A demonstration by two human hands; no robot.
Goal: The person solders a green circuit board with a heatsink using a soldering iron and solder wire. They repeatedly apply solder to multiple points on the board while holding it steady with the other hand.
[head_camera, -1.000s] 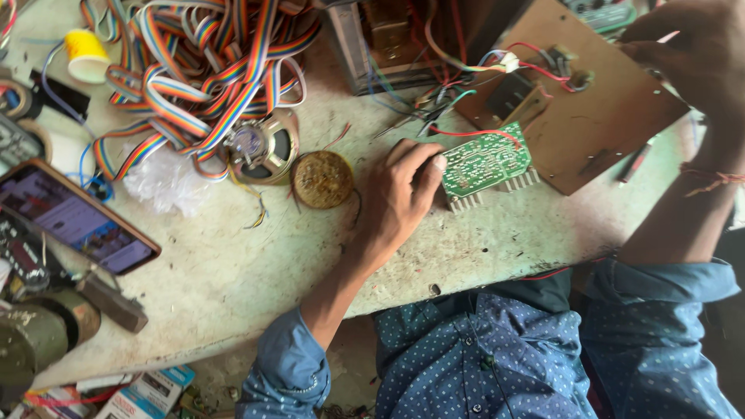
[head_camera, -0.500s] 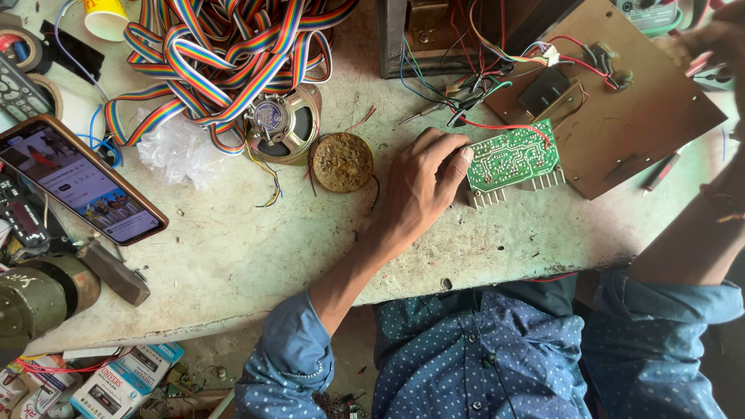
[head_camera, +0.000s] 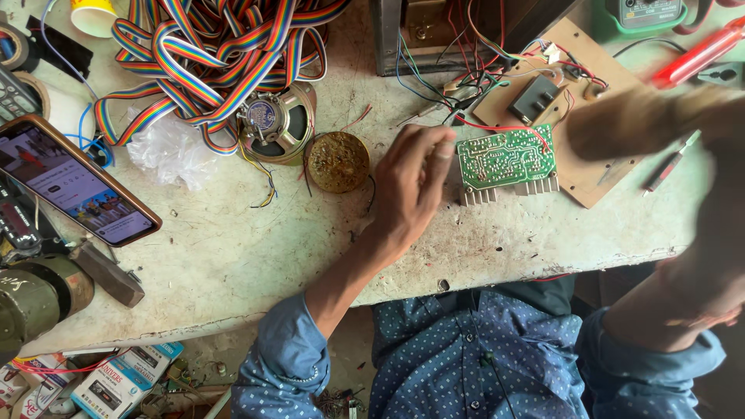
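One left hand [head_camera: 411, 186] of ours, fingers curled and holding nothing, touches the green circuit board [head_camera: 506, 159] at three o'clock; our right hand [head_camera: 644, 120] is too blurry to tell.

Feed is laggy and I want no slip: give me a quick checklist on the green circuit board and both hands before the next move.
1. Left hand beside green circuit board, fingers at its left edge: ok.
2. Grip on the board: cannot tell.
3. Right hand in clear view: not ok, blurred over the brown panel.
4. Red wire crosses the board's top: not ok.
5. Board's solder side up: ok.
6. Round brown disc apart from the left hand: ok.
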